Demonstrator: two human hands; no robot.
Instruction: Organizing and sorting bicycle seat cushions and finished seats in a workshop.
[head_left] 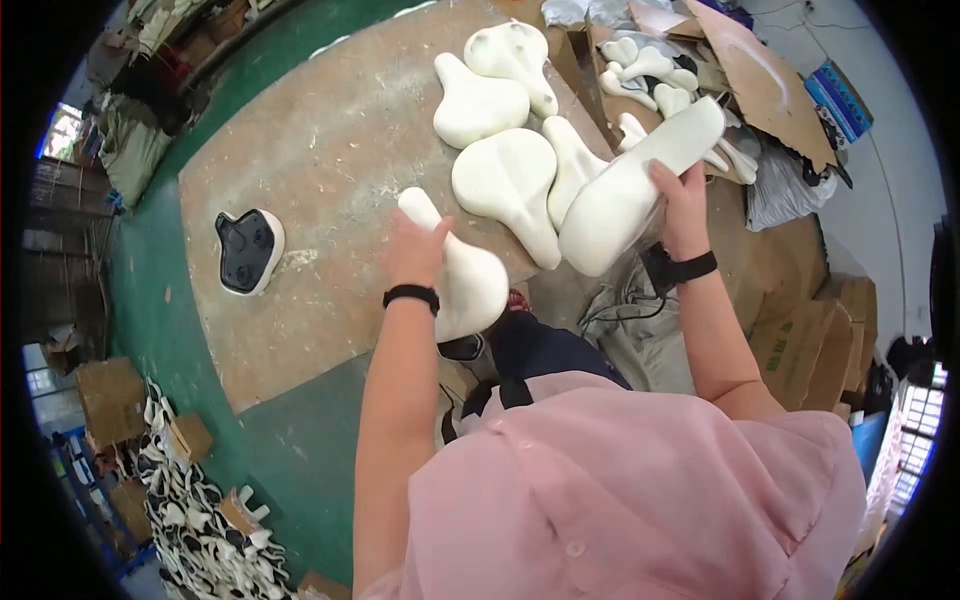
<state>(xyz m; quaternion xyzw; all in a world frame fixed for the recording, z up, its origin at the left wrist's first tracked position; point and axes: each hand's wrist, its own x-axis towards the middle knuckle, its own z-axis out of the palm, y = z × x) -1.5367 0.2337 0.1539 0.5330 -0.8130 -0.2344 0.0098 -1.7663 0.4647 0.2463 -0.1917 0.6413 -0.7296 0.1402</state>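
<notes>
My left hand (pixel 412 250) is closed round the narrow front part of a white bicycle saddle pad (pixel 474 287), close to my body at the board's near edge. My right hand (pixel 685 208) grips the edge of another white saddle pad (pixel 625 205), raised and tilted at the right. Its fingers are partly hidden behind that pad. Between and beyond my hands, several more white saddle pads (pixel 505 180) lie on the brown board (pixel 310 170). At the board's left side a saddle (pixel 248 250) rests with its black underside up and a white rim showing.
An open cardboard box (pixel 735 70) at the far right has white saddle pads (pixel 650 65) in and around it. More cartons (pixel 800 340) stand at the right. A large heap of black-and-white saddles (pixel 200 520) covers the green floor (pixel 150 290) at the lower left.
</notes>
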